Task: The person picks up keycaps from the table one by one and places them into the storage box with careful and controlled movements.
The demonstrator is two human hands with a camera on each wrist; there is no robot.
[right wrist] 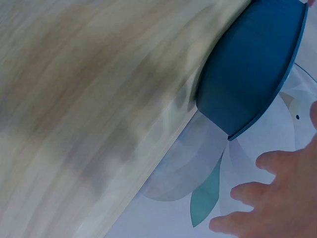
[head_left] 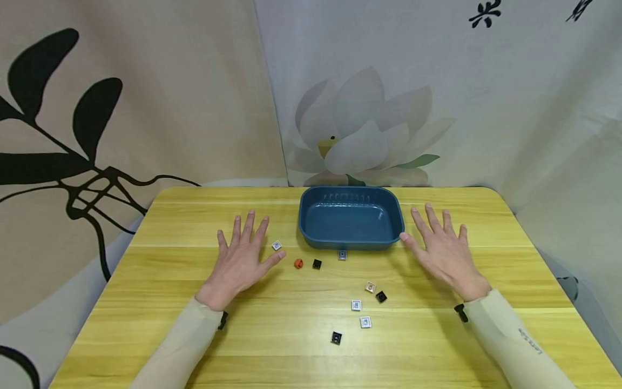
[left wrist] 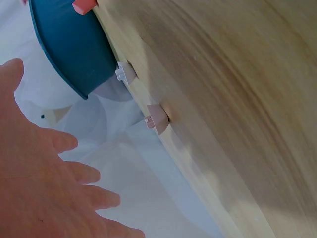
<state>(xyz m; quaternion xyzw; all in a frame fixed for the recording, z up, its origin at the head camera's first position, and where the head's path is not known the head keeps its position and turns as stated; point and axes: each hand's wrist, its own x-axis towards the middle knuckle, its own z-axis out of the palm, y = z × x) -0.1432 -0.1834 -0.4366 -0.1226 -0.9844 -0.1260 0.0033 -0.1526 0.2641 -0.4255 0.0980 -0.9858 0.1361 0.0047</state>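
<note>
My left hand (head_left: 236, 266) hovers palm down with fingers spread, left of the blue basin (head_left: 350, 244), holding nothing. Close to its fingers lies a white keycap (head_left: 276, 245); an orange keycap (head_left: 298, 263) and a black keycap (head_left: 317, 264) sit just right of its thumb. My right hand (head_left: 446, 257), also spread and holding nothing, is by the basin's right side, its thumb near the rim; I cannot tell whether they touch. In the left wrist view, a pinkish keycap (left wrist: 157, 118) and a pale keycap (left wrist: 126, 73) stand on the wood with their stems showing.
A grey keycap (head_left: 342, 255) lies against the basin's front. Nearer me are a beige keycap (head_left: 370, 287), two white ones, a black keycap (head_left: 381, 296) and another black keycap (head_left: 336, 337). The wooden table (head_left: 272, 346) ends at a patterned curtain (head_left: 218, 97).
</note>
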